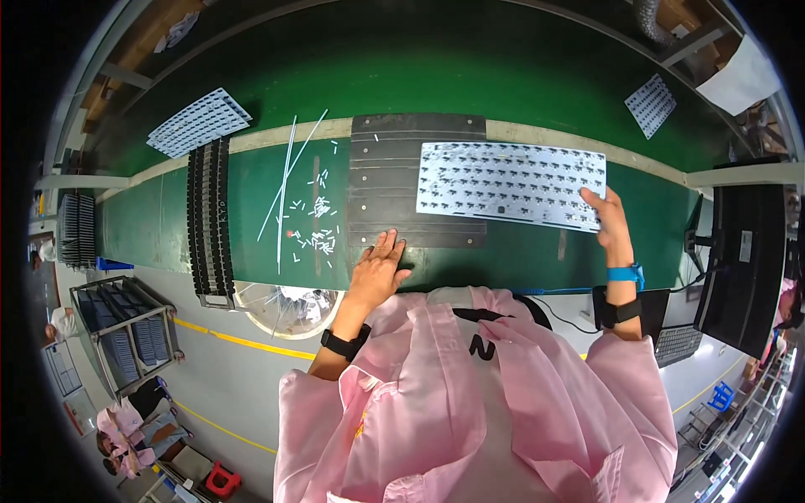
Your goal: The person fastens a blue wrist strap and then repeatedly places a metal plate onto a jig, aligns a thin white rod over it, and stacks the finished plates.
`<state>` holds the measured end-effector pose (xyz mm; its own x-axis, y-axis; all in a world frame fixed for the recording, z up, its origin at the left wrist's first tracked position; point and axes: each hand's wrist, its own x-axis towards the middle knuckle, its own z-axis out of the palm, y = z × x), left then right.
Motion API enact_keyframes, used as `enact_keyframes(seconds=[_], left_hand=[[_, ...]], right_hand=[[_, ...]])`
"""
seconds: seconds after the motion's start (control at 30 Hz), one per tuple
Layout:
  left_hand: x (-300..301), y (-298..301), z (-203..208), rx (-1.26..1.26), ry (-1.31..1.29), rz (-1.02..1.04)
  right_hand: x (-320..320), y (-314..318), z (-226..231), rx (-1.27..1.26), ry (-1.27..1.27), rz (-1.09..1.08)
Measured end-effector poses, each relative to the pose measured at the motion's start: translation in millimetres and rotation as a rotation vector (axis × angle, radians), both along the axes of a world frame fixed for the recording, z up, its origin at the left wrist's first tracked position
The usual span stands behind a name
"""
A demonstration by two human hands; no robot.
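Observation:
A white keyboard circuit board [510, 183] with rows of small black parts is gripped at its right end by my right hand [611, 220], thumb on top. Its left part overlaps a dark grey grooved mat [390, 180] with screws along its edges; whether it touches the mat I cannot tell. My left hand [380, 272] has its fingers stretched out, fingertips at the mat's near edge, holding nothing. A small white strip [376, 137] lies on the far part of the mat. Left of the mat are many short white strips [320, 241] and a few long thin white strips [288, 172].
A black slotted rack [210, 220] stands left on the green bench [151, 220]. More keyboard boards lie at the far left [199, 121] and far right [651, 106]. A round clear bin [285, 312] sits below the near edge. A monitor [741, 267] stands right; a loaded cart [126, 335] left.

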<state>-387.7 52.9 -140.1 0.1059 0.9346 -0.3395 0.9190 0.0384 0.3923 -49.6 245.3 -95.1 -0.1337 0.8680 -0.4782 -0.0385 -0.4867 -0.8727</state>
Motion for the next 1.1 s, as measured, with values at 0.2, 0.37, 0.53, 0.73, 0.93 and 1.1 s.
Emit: enact_keyframes(seconds=[0.2,0.37,0.53,0.73,0.93,1.1], left_hand=[[-0.1,-1.2,-1.9,0.017,-0.016,0.002],[-5.8,-4.3,-1.3,0.006,-0.067,0.043],[-26.7,7.8,36.9,0.086,-0.280,0.093],[-85.3,54.2,118.3,0.343,-0.150,0.147],[-119.1,57.2,150.7,0.398,-0.279,0.301],[-143.7,96.0,151.8,0.546,-0.171,0.118]], right_hand=[[-93.8,-7.4,-48.5,-0.026,0.093,0.038],[-121.1,-13.2,-27.9,0.031,0.100,0.121],[-18.8,2.3,19.4,0.151,-0.018,-0.013],[7.6,1.4,22.9,0.143,-0.097,-0.083],[-70.7,19.7,-43.3,-0.043,0.026,0.016],[-114.7,11.0,0.3,0.106,0.060,0.134]])
